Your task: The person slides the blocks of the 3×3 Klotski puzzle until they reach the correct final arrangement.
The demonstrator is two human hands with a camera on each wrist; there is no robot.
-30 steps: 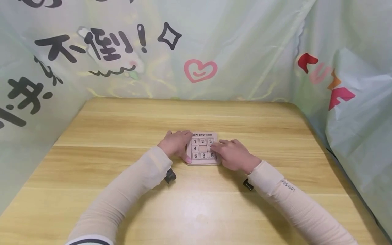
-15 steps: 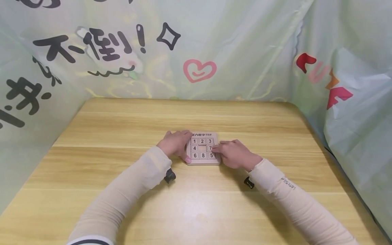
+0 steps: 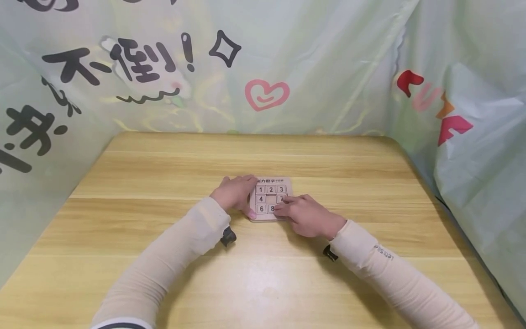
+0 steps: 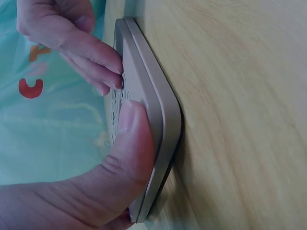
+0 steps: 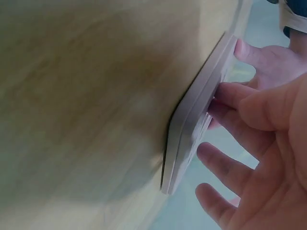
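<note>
A square number sliding puzzle [image 3: 263, 218] lies flat on the table. Tiles 1, 2 and 3 fill its top row, 4 and 7 flank a vacant middle slot, and 6 and 8 show below. My left hand [image 3: 235, 193] grips the puzzle's left side, its thumb [image 4: 130, 139] on the near left corner in the left wrist view. Extended fingers of my right hand [image 3: 309, 216] touch the lower right tiles beside the 8 and hide the bottom right one. In the right wrist view, the fingertips [image 5: 223, 91] rest on the puzzle's face.
The wood-grain table [image 3: 205, 283] extends around the puzzle on all sides. A printed pale green curtain [image 3: 328, 68] hangs behind it and along both sides. Black wrist cameras sit under both wrists, near the tabletop.
My right hand has moved from the 7 tile down and left to the bottom row, where it covers the corner tile that showed 5. The left hand and puzzle stay put.
</note>
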